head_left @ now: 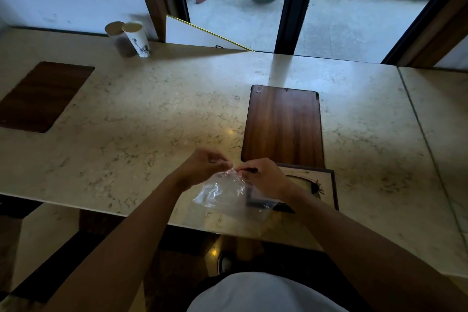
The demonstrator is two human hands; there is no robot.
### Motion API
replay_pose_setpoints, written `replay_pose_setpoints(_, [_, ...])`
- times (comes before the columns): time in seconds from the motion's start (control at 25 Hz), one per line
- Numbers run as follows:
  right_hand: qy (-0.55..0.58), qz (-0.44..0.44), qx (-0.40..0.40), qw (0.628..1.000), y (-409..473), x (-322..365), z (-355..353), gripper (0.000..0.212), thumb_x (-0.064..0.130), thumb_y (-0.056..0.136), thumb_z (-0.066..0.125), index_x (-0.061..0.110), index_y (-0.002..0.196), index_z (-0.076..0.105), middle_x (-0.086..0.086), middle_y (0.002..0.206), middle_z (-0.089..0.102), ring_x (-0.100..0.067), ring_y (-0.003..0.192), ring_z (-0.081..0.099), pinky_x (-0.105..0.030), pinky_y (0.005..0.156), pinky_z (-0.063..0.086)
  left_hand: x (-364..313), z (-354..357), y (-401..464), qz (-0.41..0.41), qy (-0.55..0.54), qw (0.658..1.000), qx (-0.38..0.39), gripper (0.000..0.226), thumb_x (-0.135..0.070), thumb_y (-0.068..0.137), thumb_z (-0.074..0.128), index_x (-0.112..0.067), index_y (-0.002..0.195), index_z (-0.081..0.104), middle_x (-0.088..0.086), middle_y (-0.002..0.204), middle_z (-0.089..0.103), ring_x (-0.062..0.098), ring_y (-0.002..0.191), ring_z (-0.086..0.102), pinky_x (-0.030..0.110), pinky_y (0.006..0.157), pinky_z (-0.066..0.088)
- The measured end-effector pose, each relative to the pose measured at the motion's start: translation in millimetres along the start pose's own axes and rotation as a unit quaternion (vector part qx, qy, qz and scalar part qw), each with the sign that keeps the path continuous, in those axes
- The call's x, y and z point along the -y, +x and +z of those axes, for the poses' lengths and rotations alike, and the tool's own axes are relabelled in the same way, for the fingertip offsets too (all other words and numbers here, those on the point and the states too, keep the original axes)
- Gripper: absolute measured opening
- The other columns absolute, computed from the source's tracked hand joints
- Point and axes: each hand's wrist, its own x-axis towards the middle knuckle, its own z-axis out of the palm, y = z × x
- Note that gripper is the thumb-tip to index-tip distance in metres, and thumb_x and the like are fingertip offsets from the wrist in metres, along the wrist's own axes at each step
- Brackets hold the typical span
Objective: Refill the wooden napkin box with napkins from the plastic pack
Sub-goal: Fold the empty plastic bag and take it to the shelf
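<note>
1. Pinching the gathered top of the clear plastic pack (228,191) between thumb and fingertips, the left hand (202,164) and right hand (266,177) are met just below the frame's centre.
2. The pack is held over the table's near edge; it looks thin, limp, light and slippery, apparently emptied, so it is best gripped at the bunched top.
3. The wooden napkin box (319,187) lies just right, its slotted lid visible, touching a dark wooden board (283,124) beyond.
4. The marble table (152,109) is polished; two paper cups (134,38) stand upper left, glass doors above.
</note>
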Motion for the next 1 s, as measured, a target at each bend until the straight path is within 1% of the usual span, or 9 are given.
replay_pose_setpoints(0.12, [0.013,0.009,-0.028,0.999,-4,-2,-2,0.018,0.02,0.098,0.061,0.016,0.108,0.076,0.013,0.078,0.07,-0.003,0.069,0.065,-0.016,0.063,0.05,1,3,0,0.003,-0.03,0.998,-0.05,0.005,-0.013,0.089,0.074,-0.012,0.086,0.078,0.008,0.079,0.079,0.021,0.073,0.076,0.03,0.072,0.062])
replay_pose_setpoints(0.28, [0.035,0.032,-0.032,0.998,-5,-2,-5,0.017,0.022,0.099,0.061,0.014,0.105,0.074,0.009,0.077,0.069,-0.003,0.068,0.066,-0.019,0.065,0.054,0,5,-1,-0.005,-0.048,0.997,-0.055,0.013,-0.023,0.091,0.071,-0.012,0.096,0.076,0.008,0.082,0.079,0.02,0.073,0.076,0.034,0.072,0.063])
replay_pose_setpoints(0.44, [0.205,0.103,-0.051,0.972,0,3,-8,0.017,0.022,0.102,0.056,0.008,0.101,0.066,-0.007,0.082,0.072,-0.022,0.068,0.071,-0.038,0.064,0.061,9,-5,-7,-0.087,-0.077,0.992,-0.044,0.068,-0.067,0.081,0.061,-0.016,0.126,0.066,0.008,0.101,0.079,0.021,0.09,0.077,0.038,0.078,0.06])
replay_pose_setpoints(0.52, [0.292,0.138,-0.076,0.943,0,3,-11,0.021,0.023,0.103,0.053,0.005,0.104,0.063,-0.009,0.081,0.072,-0.023,0.065,0.072,-0.038,0.057,0.061,21,-13,-11,-0.143,-0.158,0.975,-0.056,0.081,-0.071,0.075,0.062,-0.01,0.128,0.063,0.016,0.108,0.077,0.029,0.099,0.075,0.041,0.085,0.058])
replay_pose_setpoints(0.64, [0.377,0.156,-0.105,0.907,0,3,-12,0.026,0.025,0.106,0.047,0.003,0.109,0.06,-0.016,0.091,0.076,-0.029,0.07,0.073,-0.038,0.059,0.061,31,-12,-18,-0.183,-0.32,0.929,-0.016,0.069,-0.059,0.081,0.066,-0.006,0.125,0.063,0.024,0.117,0.074,0.035,0.107,0.072,0.045,0.088,0.056])
replay_pose_setpoints(0.72, [0.408,0.163,-0.129,0.889,0,4,-12,0.026,0.026,0.106,0.046,0.004,0.109,0.06,-0.016,0.093,0.076,-0.033,0.076,0.074,-0.043,0.065,0.063,36,-3,-19,-0.176,-0.384,0.906,-0.007,0.059,-0.043,0.082,0.074,-0.004,0.125,0.064,0.026,0.123,0.07,0.035,0.106,0.073,0.047,0.085,0.059])
replay_pose_setpoints(0.8, [0.428,0.163,-0.143,0.877,-1,5,-12,0.025,0.026,0.107,0.044,0.006,0.112,0.058,-0.017,0.099,0.077,-0.033,0.077,0.075,-0.038,0.062,0.062,39,6,-20,-0.162,-0.433,0.886,-0.01,0.054,-0.028,0.08,0.078,0.0,0.125,0.064,0.029,0.125,0.068,0.038,0.108,0.072,0.048,0.084,0.061])
replay_pose_setpoints(0.88, [0.443,0.156,-0.146,0.871,-1,3,-14,0.028,0.027,0.107,0.043,0.005,0.119,0.055,-0.019,0.107,0.076,-0.034,0.084,0.076,-0.034,0.062,0.062,41,14,-21,-0.155,-0.437,0.886,-0.008,0.05,-0.02,0.082,0.077,0.003,0.124,0.064,0.027,0.123,0.07,0.039,0.11,0.071,0.045,0.082,0.06])
replay_pose_setpoints(1.0, [0.437,0.15,-0.134,0.877,-4,1,-15,0.036,0.028,0.104,0.051,0.003,0.129,0.049,-0.021,0.117,0.072,-0.035,0.094,0.075,-0.038,0.069,0.063,37,18,-20,-0.139,-0.388,0.91,-0.036,0.049,-0.01,0.082,0.078,0.007,0.126,0.063,0.026,0.115,0.073,0.037,0.101,0.074,0.035,0.073,0.06])
